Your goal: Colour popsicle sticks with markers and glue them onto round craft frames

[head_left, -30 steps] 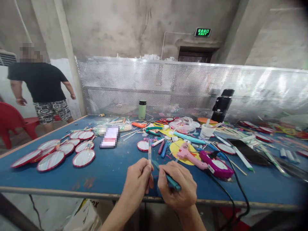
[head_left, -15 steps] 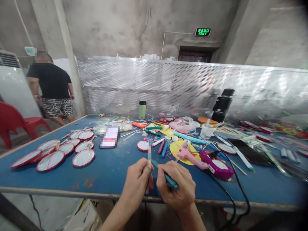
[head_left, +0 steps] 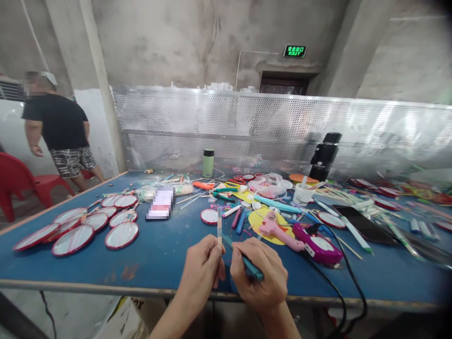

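Near the table's front edge, my left hand [head_left: 203, 263] pinches a flat, narrow craft stick [head_left: 219, 223] that points upward and bears pale coloured bands. My right hand [head_left: 264, 275] is closed around a teal marker pen [head_left: 253, 268] in a writing grip. The pen's tip end points at the stick, just above my left fingertips; I cannot tell whether it touches. Beyond the stick lies a small round white disc with a red rim [head_left: 209, 216]. Purple [head_left: 236, 218] and blue markers [head_left: 241, 221] lie just to its right.
Several red-rimmed discs [head_left: 122, 235] lie on the left. A phone [head_left: 160, 203] is behind them. On the right are a pink glue gun [head_left: 278, 230], a purple device [head_left: 318, 246] with black cables, and a white cup [head_left: 302, 194]. A person [head_left: 58, 125] walks at far left.
The person in the background has moved left. My hands, the stick and the marker hold almost the same pose; the view has shifted slightly.
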Demonstrator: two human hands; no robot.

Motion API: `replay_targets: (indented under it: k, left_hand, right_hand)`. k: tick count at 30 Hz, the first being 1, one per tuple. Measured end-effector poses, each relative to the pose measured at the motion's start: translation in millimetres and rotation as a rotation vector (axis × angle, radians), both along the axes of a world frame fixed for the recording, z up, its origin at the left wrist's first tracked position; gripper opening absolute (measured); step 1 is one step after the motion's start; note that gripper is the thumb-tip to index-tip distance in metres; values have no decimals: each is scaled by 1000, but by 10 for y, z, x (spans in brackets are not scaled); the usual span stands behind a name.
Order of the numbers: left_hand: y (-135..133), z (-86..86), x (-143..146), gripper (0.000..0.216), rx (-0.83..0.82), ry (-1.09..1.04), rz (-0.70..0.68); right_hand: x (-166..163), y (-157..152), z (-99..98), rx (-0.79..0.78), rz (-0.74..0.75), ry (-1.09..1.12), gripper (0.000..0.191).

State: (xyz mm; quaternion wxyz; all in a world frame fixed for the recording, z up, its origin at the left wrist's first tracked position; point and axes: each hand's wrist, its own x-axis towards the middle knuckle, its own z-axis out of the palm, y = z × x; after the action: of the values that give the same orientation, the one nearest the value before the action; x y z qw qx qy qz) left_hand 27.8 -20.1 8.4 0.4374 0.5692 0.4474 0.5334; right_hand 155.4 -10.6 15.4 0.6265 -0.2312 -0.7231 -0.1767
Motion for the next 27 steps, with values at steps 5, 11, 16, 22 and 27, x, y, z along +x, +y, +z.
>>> replay_targets:
  k: [5,11,16,22,27]
  left_hand:
    - [-1,-5,-5,30,5,1,1]
    - [4,-18,-1,28,-7,7,2]
    - [17,-26,3,31,-9,4,1]
    - [16,-36,8,35,0,1,5]
    - [4,-29,11,35,-13,-11,-5]
  right_hand:
    - [13,13,-22,-27,13,-19,13]
    - [19,11,-25,-23,5,10,15]
    - [16,5,-15,-29,-2,-5,13]
    - [22,0,-31,-20,-11,-12,12]
    - [20,-6,-25,-27,15,-7,12]
